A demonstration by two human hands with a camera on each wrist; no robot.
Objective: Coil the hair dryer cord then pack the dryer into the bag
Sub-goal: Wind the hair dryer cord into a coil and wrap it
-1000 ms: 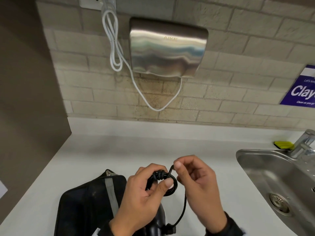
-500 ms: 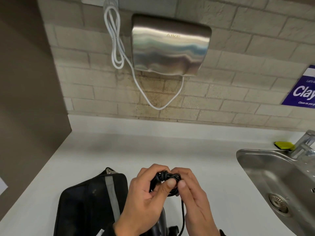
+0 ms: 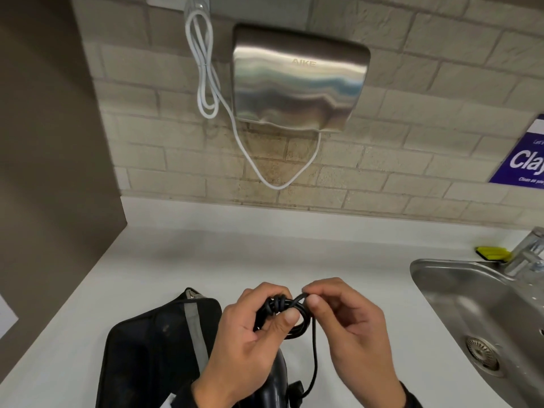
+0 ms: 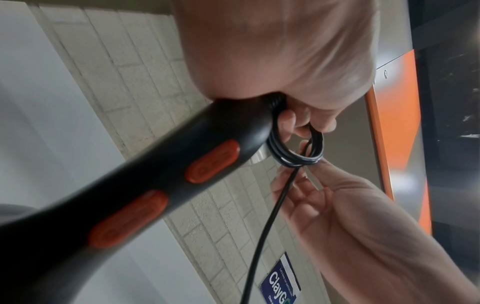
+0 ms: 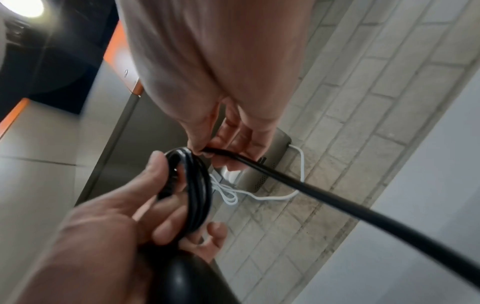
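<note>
My left hand (image 3: 253,328) grips a small coil of black cord (image 3: 290,315) with thumb on top, together with the end of the black hair dryer handle (image 4: 145,185), which has two orange buttons. My right hand (image 3: 347,325) pinches the free run of cord (image 3: 304,296) at the coil's right side. From there the cord (image 3: 315,357) hangs down to a black plug (image 3: 295,391) near the bottom edge. The black bag (image 3: 153,348) with a grey strap lies on the white counter (image 3: 206,266), just left of my hands.
A steel sink (image 3: 471,313) with a tap (image 3: 527,251) sits at the right, a yellow sponge (image 3: 491,252) behind it. On the brick wall hangs a steel hand dryer (image 3: 297,81) with a white cable (image 3: 206,83). A brown panel (image 3: 50,172) bounds the left.
My right hand drew close against the coil, then moved slightly right again, pinching the cord at the coil's edge. The left hand kept its grip on the coil.
</note>
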